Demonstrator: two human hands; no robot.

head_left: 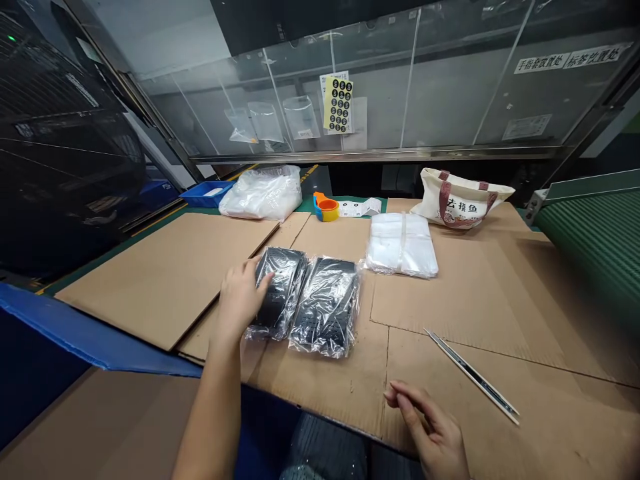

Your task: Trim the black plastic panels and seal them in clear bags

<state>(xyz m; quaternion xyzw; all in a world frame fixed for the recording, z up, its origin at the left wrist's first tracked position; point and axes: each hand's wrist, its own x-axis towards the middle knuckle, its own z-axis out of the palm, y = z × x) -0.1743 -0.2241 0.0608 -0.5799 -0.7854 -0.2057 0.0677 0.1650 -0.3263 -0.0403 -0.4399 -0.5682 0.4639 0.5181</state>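
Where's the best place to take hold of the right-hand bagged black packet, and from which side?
Best, I'd judge, to grip the bagged black packet across its long sides, from above and the right with the right hand. It lies flat on cardboard, its left edge close beside the other packet, so its right side is free.

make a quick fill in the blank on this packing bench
The left hand touches one of ___ black packs in clear plastic.
The bundle of white plastic bags lies to the ___ of those packs.
The canvas tote bag has ___ handles.
Under the right hand lies a sheet of ___.

Missing words: two; right; dark red; cardboard.
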